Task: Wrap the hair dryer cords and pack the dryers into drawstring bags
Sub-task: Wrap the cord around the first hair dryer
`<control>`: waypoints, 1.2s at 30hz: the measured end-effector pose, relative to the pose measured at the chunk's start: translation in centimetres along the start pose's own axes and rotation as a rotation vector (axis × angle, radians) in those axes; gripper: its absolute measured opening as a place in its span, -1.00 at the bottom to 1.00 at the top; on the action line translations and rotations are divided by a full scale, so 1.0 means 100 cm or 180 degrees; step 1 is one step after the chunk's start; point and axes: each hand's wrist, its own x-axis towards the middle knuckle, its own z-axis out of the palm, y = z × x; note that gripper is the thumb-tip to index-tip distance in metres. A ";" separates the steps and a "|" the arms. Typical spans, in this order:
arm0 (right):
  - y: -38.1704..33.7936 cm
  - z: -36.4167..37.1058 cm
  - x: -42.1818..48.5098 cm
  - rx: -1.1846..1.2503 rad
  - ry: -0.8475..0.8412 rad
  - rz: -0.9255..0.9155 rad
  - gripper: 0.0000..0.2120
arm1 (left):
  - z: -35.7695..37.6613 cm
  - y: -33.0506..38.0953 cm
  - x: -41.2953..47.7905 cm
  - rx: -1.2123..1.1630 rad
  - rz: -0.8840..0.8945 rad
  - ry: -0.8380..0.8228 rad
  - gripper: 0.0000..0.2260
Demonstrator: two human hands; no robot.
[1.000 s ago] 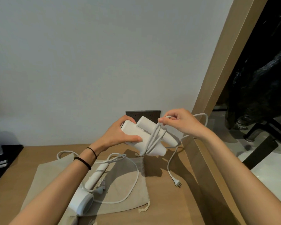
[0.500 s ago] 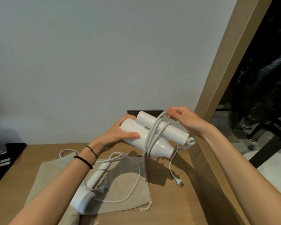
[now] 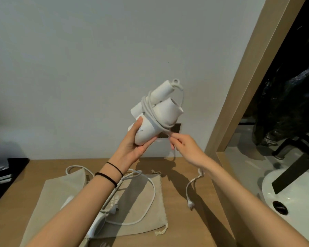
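The left hand is raised in front of the wall, thumb and fingers curled around the rear end of a folded white hair dryer, with the nozzle tilted up and to the right. The dryer's grey-white cord is coiled several times around the barrel and the folded handle. Just below the coils, the right hand pinches the loose run of that cord between its fingertips. From there the cord passes behind the right wrist and drops to the wooden table, where its plug rests. 2 black hair ties circle the left wrist.

A beige drawstring bag lies flat on the table under the arms. On it is a second white hair dryer, partly hidden by the left forearm, with its cord spread in a wide loose loop and its plug on the fabric. A dark wall outlet plate sits behind the held dryer, and a white sink is at the right.
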 end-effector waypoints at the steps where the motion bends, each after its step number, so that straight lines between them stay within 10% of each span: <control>1: 0.003 0.004 -0.002 -0.0312 -0.0058 -0.0036 -0.73 | -0.002 0.001 0.003 -0.0126 -0.0041 0.0070 -0.50; 6: 0.000 0.011 -0.006 -0.1304 -0.0168 -0.0189 -0.71 | -0.018 0.007 0.011 -0.0408 -0.0148 0.0485 -0.52; 21: -0.037 -0.009 -0.007 -0.1659 -0.0138 -0.0482 -0.74 | -0.039 0.011 0.018 0.2612 0.1434 0.0936 -0.55; 30: -0.048 -0.037 0.004 -0.1538 0.0413 -0.0565 -0.70 | -0.053 0.014 0.012 0.4257 0.2009 0.0073 -0.50; 36: -0.041 -0.052 0.009 -0.1151 0.0618 -0.0327 -0.62 | -0.053 0.014 0.005 0.4059 0.1832 -0.0314 -0.50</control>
